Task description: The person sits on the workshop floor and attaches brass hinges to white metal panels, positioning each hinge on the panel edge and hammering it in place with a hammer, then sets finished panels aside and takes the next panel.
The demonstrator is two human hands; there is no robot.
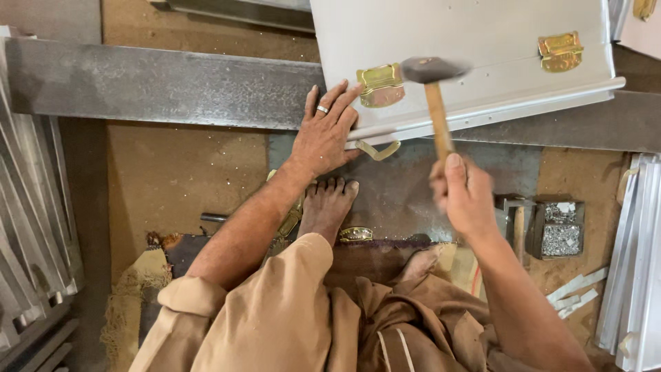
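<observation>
Two bare forearms, no sleeves below the elbows. Silver ring (pixel 322 109) on one of the fingers of the left hand (pixel 323 134). Right hand (pixel 463 196) blurred, no ring or watch to be made out. Loose tan cloth bunched well behind the fingers, folded and creased, darker brown toward the middle. One bare foot (pixel 329 207), unshod, just behind the left fingers.

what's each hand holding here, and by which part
The right hand grips a hammer at the lower end of its wooden handle. The left hand holds nothing; it lies flat on the metal sheet.
</observation>
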